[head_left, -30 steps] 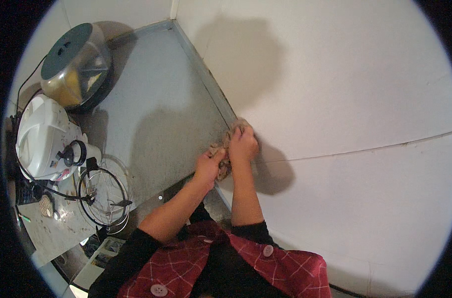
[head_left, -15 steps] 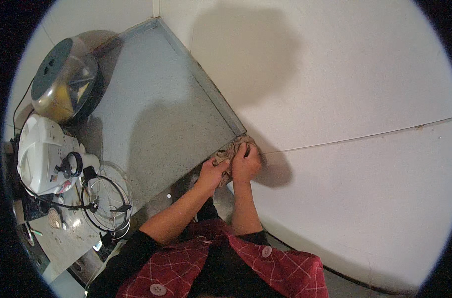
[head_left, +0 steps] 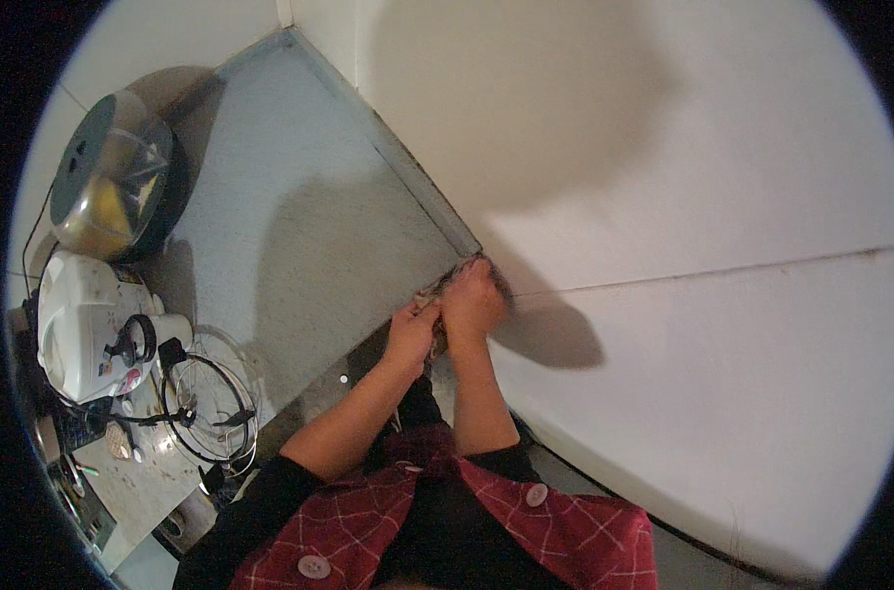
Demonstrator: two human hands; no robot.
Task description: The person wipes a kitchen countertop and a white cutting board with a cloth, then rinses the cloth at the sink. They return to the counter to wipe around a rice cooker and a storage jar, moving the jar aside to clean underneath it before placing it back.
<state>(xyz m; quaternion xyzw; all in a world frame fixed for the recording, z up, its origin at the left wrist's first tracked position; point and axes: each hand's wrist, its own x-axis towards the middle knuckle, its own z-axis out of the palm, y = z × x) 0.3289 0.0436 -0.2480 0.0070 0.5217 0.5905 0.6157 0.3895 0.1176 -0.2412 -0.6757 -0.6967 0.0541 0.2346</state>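
Observation:
A crumpled brown cloth (head_left: 425, 299) is bunched between my two hands at the near right corner of the grey countertop (head_left: 270, 128), close to the white wall. My right hand (head_left: 474, 303) is closed over most of it, back of the hand upward, right by the end of the raised edge strip. Lower and to the left, my left hand (head_left: 409, 336) pinches another part of the same cloth. Much of the fabric is hidden under the fingers.
Along the left stand a clear rounded container (head_left: 113, 187) with a dark lid and yellow contents, a white kettle-like appliance (head_left: 68, 324), and a black ring on a wire frame (head_left: 250, 418). The white wall (head_left: 702, 197) rises close on the right.
My right hand has shifted slightly left and turned, so its back now covers more of the cloth. My left hand has moved slightly left with it. The whole view has shifted a little.

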